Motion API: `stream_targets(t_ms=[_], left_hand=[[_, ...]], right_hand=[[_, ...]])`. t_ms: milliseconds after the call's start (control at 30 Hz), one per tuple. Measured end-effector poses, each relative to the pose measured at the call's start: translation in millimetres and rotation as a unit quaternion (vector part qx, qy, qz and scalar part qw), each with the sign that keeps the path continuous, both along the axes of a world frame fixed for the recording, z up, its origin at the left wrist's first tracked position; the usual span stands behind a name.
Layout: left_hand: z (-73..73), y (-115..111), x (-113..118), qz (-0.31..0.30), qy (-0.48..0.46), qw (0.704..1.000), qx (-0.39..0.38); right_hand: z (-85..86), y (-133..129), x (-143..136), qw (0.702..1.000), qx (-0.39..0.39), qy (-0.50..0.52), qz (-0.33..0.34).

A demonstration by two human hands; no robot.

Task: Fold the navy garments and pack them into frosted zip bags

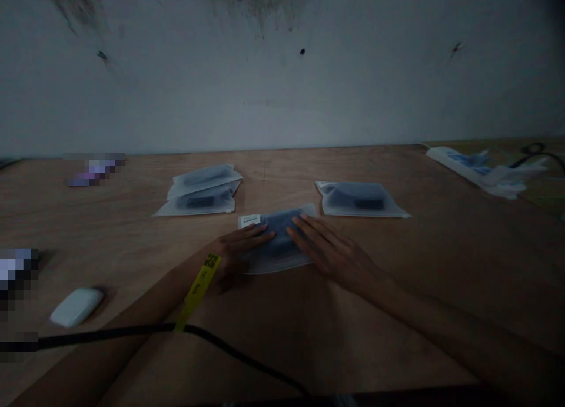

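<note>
The bag (pixel 279 248) is filled and laid on the table (pixel 419 260), pressed by the left hand (pixel 233 248) and right hand (pixel 339 257), fingers flat and a bit apart. Behind, two full bags (pixel 203 186) are set left, a third bag (pixel 364 199) right. Whether any closing is left cannot be told.

The only view looks out from a camera worn on the person's head, facing forward and down across the tabletop (pixel 445 242), with the forearms (pixel 424 313) entering from the lower corners. It sits close above the work, the hands (pixel 335 254) near mid-frame, yet reaches wide, from the tabletop's near edge at the bottom to the pale wall (pixel 282 106) filling the upper part.
</note>
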State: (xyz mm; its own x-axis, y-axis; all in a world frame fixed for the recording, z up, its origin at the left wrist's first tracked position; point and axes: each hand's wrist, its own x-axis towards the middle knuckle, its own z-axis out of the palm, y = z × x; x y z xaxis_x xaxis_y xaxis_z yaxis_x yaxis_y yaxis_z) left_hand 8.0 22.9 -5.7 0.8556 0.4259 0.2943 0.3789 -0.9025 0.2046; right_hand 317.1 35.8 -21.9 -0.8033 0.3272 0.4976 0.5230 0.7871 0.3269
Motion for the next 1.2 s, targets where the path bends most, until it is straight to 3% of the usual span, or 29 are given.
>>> stream_targets(t_ms=[200, 367, 500, 700, 867, 967, 1067, 1133, 1200], left_hand=[[-0.5, -8, 11, -0.001, -0.002, 1.000, 0.026], [0.0, -9, 12, 0.017, -0.030, 0.998, 0.051], [-1.1, -8, 8, 0.042, -0.028, 0.998, 0.045], [-7.2, -3, 4, 0.048, 0.004, 0.998, 0.027], [-8.5, -3, 5, 0.032, -0.006, 0.999, 0.015], [-7.5, -3, 6, 0.038, -0.009, 0.999, 0.005], [-7.9, -3, 8, 0.040, -0.001, 0.999, 0.002], [-8.9, -3, 9, 0.039, 0.004, 0.999, 0.002], [-9.6, -4, 9, 0.040, 0.005, 0.999, 0.003]], right_hand=[[-0.5, -2, -1, 0.997, 0.073, -0.017, 0.030], [12.6, 8, 22, 0.993, 0.099, 0.037, 0.044], [15.8, 34, 60, 0.984, 0.120, 0.123, -0.042], [5.4, 74, 100, 0.952, 0.080, 0.113, -0.273], [5.6, 79, 103, 0.940, 0.021, 0.092, -0.327], [10.4, 73, 94, 0.951, 0.021, 0.084, -0.296], [12.0, 63, 76, 0.978, 0.025, 0.046, -0.202], [8.9, 59, 63, 0.989, 0.005, 0.012, -0.144], [3.0, 59, 55, 0.991, -0.014, 0.000, -0.130]])
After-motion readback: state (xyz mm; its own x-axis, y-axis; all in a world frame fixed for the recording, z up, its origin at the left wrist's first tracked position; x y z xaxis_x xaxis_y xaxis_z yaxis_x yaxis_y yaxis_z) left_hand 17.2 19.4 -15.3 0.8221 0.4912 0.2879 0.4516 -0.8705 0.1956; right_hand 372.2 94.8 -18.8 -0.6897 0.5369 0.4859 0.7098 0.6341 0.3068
